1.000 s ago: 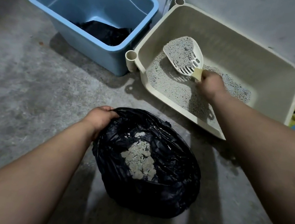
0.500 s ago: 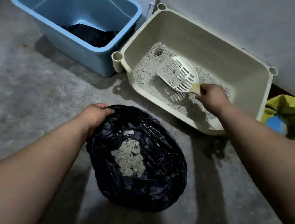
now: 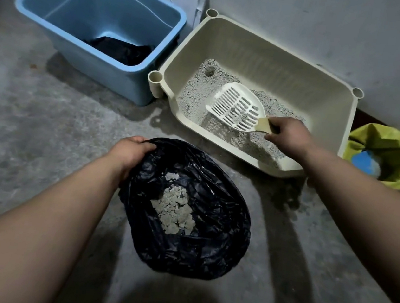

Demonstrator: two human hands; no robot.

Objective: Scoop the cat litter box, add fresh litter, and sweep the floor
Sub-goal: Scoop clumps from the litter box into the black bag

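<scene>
A cream litter box (image 3: 281, 58) stands against the wall with grey litter (image 3: 196, 93) spread over its floor. My right hand (image 3: 288, 134) grips the handle of a white slotted scoop (image 3: 237, 106), held over the litter with only a few small bits left on it. A black rubbish bag (image 3: 207, 248) lies open on the floor in front of the box, with pale litter clumps (image 3: 174, 208) inside. My left hand (image 3: 130, 153) grips the bag's rim at its upper left and holds it open.
A blue plastic tub (image 3: 116, 83) with a dark bag inside stands left of the litter box. A yellow-green bag (image 3: 392, 154) holding something blue sits to the right by the wall. The floor is bare grey concrete (image 3: 32, 130).
The scoop, heaped with litter a second ago, has sifted nearly empty and come down lower over the box. My left hand keeps its hold on the bag.
</scene>
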